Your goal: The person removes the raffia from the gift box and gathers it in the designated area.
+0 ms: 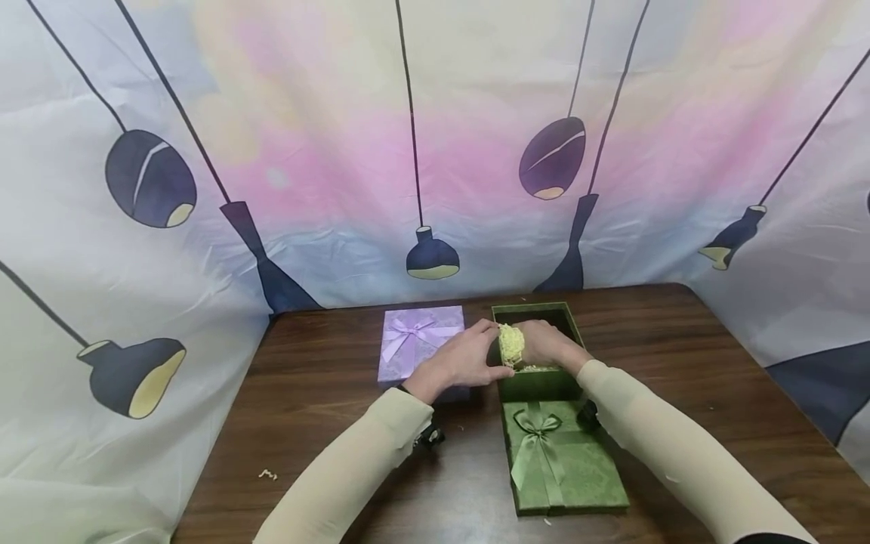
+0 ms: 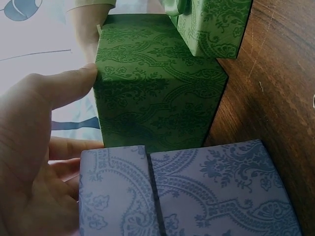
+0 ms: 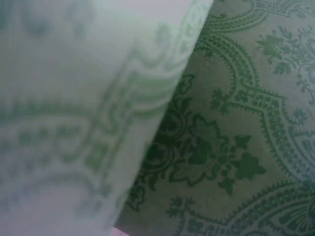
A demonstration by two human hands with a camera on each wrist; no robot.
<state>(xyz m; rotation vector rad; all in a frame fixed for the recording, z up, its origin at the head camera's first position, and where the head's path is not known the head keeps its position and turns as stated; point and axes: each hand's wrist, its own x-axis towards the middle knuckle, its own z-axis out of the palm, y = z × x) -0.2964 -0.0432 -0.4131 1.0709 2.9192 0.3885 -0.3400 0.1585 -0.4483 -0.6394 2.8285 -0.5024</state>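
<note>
Open green gift box (image 1: 537,387) is on the wood-grain counter (image 1: 326,453); its bowed lid (image 1: 584,461) is just in front. Left hand (image 1: 469,355): grip spread, thumb and fingers apart at the box's edge; can't tell if it's pinching anything. Right hand (image 1: 544,344) is over the box opening, fingertips hidden, grip can't be read. Yellow shredded paper (image 1: 512,344) is bunched between the hands. Lilac gift box (image 1: 397,370), lid on, is left of the green one.
</note>
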